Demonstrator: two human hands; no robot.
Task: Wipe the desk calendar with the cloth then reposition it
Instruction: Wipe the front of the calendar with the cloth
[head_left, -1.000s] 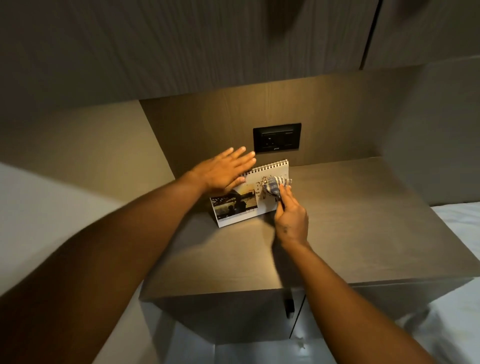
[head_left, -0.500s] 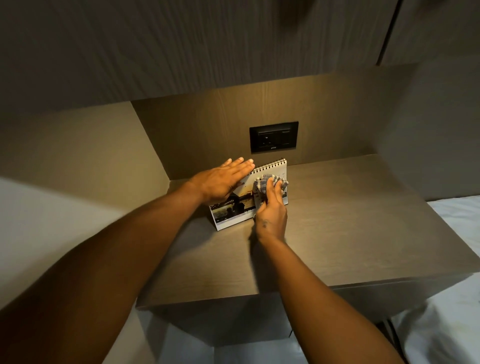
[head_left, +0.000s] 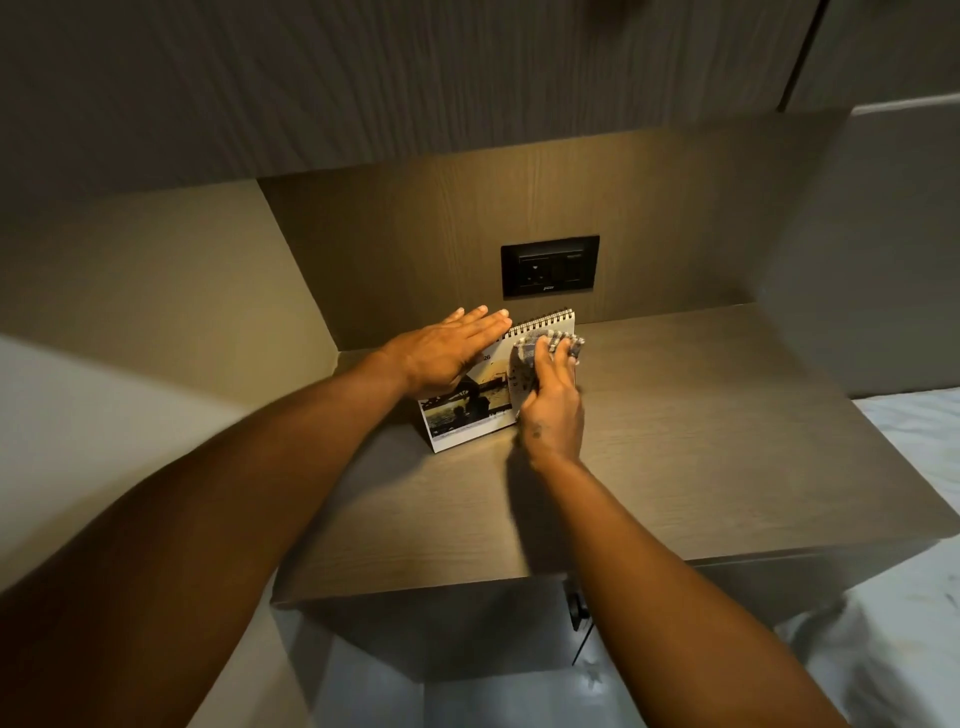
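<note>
A spiral-bound desk calendar (head_left: 467, 410) with a sepia photo stands tent-like at the back left of a wooden desk top (head_left: 701, 441). My left hand (head_left: 447, 353) lies flat, fingers together, on the calendar's upper left part. My right hand (head_left: 553, 405) presses a grey-and-white checked cloth (head_left: 530, 345) against the calendar's right half, close to the spiral binding. The right half of the calendar's face is hidden behind that hand and the cloth.
A black wall socket plate (head_left: 549, 266) sits on the back panel just above the calendar. Dark cabinets (head_left: 415, 78) hang low overhead. A side wall (head_left: 857, 249) closes the niche on the right. White bedding (head_left: 914, 597) lies at lower right.
My right hand with the cloth has slid up the calendar face toward the binding. My left hand keeps its flat hold on the calendar's left part.
</note>
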